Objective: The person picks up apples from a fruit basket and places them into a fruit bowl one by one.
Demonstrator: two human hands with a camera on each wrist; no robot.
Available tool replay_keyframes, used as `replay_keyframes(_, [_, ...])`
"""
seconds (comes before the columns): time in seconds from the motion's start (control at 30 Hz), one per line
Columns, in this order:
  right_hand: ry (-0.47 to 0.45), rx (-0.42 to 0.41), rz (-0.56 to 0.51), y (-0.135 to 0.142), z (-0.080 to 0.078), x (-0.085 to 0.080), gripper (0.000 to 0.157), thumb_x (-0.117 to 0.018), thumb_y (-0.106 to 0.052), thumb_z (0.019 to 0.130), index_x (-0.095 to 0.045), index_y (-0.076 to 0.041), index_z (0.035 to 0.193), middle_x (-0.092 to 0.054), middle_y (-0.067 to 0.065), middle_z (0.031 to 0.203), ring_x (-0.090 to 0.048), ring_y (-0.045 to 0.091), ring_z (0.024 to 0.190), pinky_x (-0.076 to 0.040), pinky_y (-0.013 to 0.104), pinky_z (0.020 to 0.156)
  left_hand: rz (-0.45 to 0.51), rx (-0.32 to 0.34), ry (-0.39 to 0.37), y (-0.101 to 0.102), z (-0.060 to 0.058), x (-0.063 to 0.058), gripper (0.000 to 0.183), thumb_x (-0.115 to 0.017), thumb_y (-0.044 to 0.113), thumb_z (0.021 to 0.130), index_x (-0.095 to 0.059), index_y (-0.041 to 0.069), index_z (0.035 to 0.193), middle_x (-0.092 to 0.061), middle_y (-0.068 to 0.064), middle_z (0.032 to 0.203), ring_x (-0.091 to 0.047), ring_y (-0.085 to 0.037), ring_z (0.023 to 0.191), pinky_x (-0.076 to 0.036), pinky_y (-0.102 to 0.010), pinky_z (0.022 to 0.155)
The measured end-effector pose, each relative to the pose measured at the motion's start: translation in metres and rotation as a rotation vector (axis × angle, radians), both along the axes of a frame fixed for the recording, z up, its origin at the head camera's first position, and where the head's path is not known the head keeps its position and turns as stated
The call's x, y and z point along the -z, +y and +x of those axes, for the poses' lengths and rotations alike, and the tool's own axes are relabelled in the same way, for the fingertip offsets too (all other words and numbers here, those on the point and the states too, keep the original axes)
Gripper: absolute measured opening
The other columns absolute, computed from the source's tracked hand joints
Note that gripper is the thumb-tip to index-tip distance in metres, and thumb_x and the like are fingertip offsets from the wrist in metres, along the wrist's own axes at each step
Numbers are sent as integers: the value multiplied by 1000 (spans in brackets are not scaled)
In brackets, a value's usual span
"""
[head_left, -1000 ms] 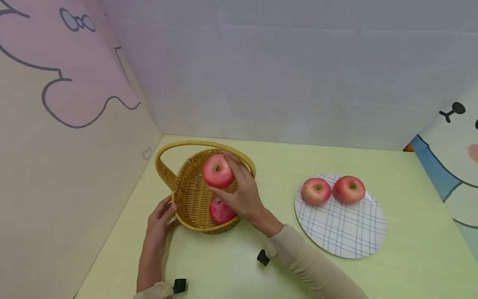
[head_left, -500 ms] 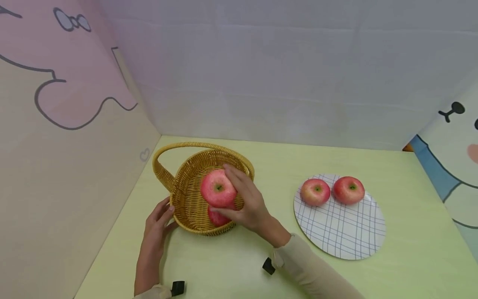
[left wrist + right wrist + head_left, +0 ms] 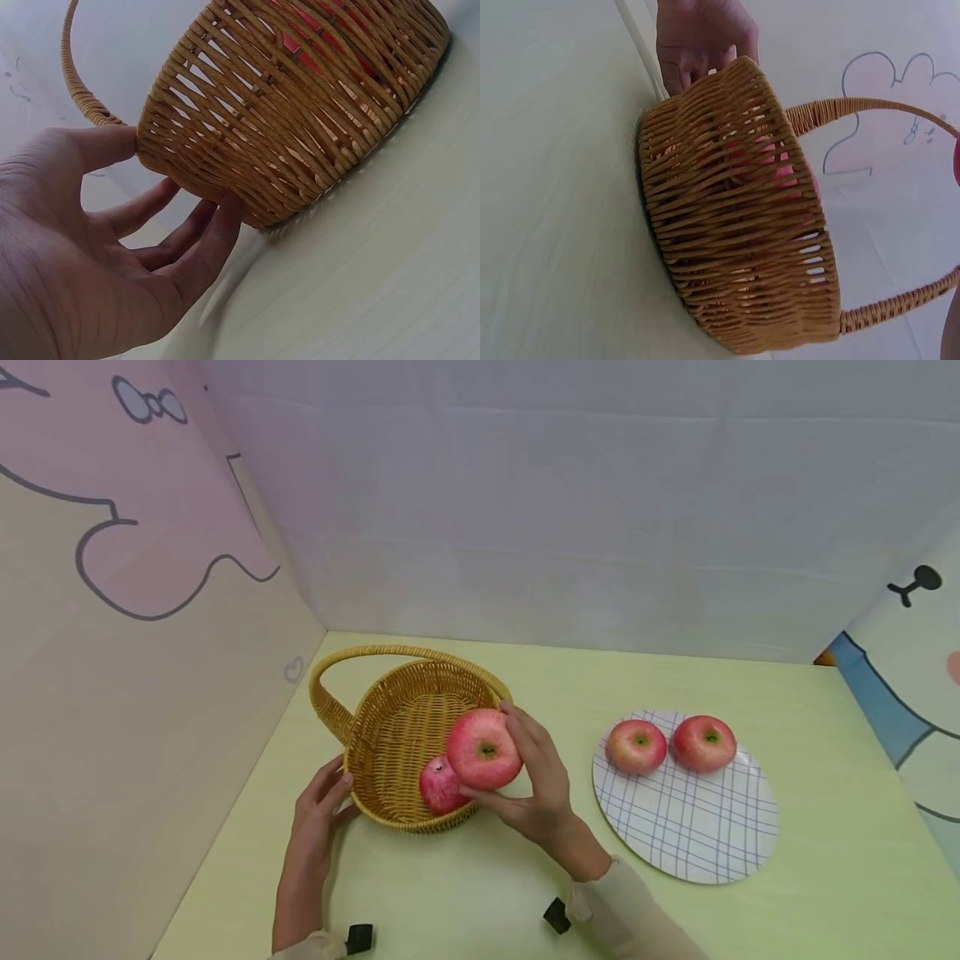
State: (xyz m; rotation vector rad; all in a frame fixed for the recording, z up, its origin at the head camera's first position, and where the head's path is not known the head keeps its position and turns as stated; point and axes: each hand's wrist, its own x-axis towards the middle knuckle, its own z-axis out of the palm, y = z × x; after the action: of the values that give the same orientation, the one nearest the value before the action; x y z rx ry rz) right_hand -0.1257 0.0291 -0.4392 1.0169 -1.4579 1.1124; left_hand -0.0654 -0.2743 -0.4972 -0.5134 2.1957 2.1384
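Note:
My right hand [image 3: 536, 789] holds a red apple [image 3: 486, 749] by its side, thumb below and fingers above, over the right rim of a wicker basket [image 3: 390, 760]. Another apple [image 3: 441, 785], mottled pink-red, lies in the basket, partly covered by the held one. At the basket's left side my left hand [image 3: 318, 814] grips the woven wall. In the left wrist view its thumb is at the rim of the basket [image 3: 285, 105] and the bent fingers of the left hand [image 3: 112, 247] touch lower down. The right wrist view shows the basket [image 3: 735, 217] tilted by the camera's angle, with the right hand mostly out of frame.
On the right, a round white plate [image 3: 697, 827] with blue crossed lines bears two apples, one yellowish-red [image 3: 636, 747] and one redder [image 3: 703, 744]. The basket's tall handle [image 3: 405, 650] arches at its far side. Walls with cartoon drawings enclose the pale green table [image 3: 450, 893].
My right hand has brought the apple from above the basket's middle toward the viewer and then right, to its right rim. The left hand stays at the basket.

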Motion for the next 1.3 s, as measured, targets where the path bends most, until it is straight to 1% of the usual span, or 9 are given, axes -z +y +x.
replay_keyframes(0.13, [-15, 35, -44, 9, 4, 5, 79, -87, -32, 87, -54, 24, 131, -61, 34, 136, -61, 36, 133, -50, 34, 113, -1, 2, 10, 0, 0, 1, 52, -56, 35, 109, -45, 17, 156, -55, 7, 141, -63, -1, 117, -55, -22, 92])
replay_keyframes(0.3, [-34, 85, -75, 20, 10, 10, 77, -85, -34, 88, -54, 25, 128, -63, 34, 134, -62, 35, 131, -50, 32, 112, -4, 3, 15, 1, 1, 0, 52, -56, 34, 109, -46, 17, 156, -56, 8, 138, -63, -1, 115, -55, -22, 91])
replay_keyframes(0.5, [-76, 152, -73, 42, 21, 13, 77, -83, -36, 90, -54, 26, 125, -64, 37, 127, -62, 30, 132, -48, 30, 114, 0, 5, 13, 2, 2, 2, 51, -56, 34, 109, -46, 17, 156, -56, 6, 139, -63, -3, 116, -56, -23, 91])
replay_keyframes(0.63, [-93, 211, -66, 55, 27, 13, 75, -82, -37, 92, -55, 27, 123, -65, 36, 126, -64, 32, 128, -46, 29, 116, 0, 8, 8, 2, 2, 2, 51, -56, 35, 109, -46, 18, 156, -55, 4, 142, -63, -3, 118, -56, -22, 92])
replay_keyframes(0.77, [-97, 263, -93, 67, 28, 14, 76, -82, -37, 91, -55, 26, 122, -67, 34, 126, -65, 35, 123, -46, 29, 115, -1, 13, 18, 1, 2, 1, 52, -57, 36, 108, -46, 19, 156, -54, 2, 144, -63, -3, 118, -56, -23, 92])
replay_keyframes(0.93, [-149, 313, -150, 78, 36, 20, 78, -84, -39, 90, -56, 25, 123, -67, 36, 122, -66, 30, 122, -48, 26, 113, -11, 5, 20, -1, 2, -1, 51, -57, 34, 109, -47, 17, 156, -56, 5, 140, -64, -4, 115, -57, -23, 90])
replay_keyframes(1.07, [-201, 366, -195, 86, 43, 26, 80, -84, -41, 89, -56, 25, 123, -65, 39, 121, -65, 29, 121, -48, 24, 112, -13, 10, 21, -1, 0, -2, 52, -57, 35, 108, -46, 17, 156, -55, 4, 141, -63, -3, 116, -57, -22, 91])
replay_keyframes(1.23, [-275, 397, -245, 96, 51, 32, 84, -84, -44, 88, -54, 25, 126, -63, 40, 124, -64, 26, 125, -47, 22, 112, -12, 7, 8, 0, 0, -1, 53, -57, 36, 108, -46, 18, 157, -53, 1, 144, -62, -2, 117, -56, -22, 91])
replay_keyframes(1.3, [-315, 390, -268, 101, 55, 34, 84, -86, -42, 87, -53, 25, 127, -61, 40, 126, -62, 24, 127, -47, 22, 112, -13, 4, 10, 0, 1, 0, 53, -57, 35, 108, -46, 18, 156, -53, 1, 144, -63, -2, 117, -56, -22, 91])
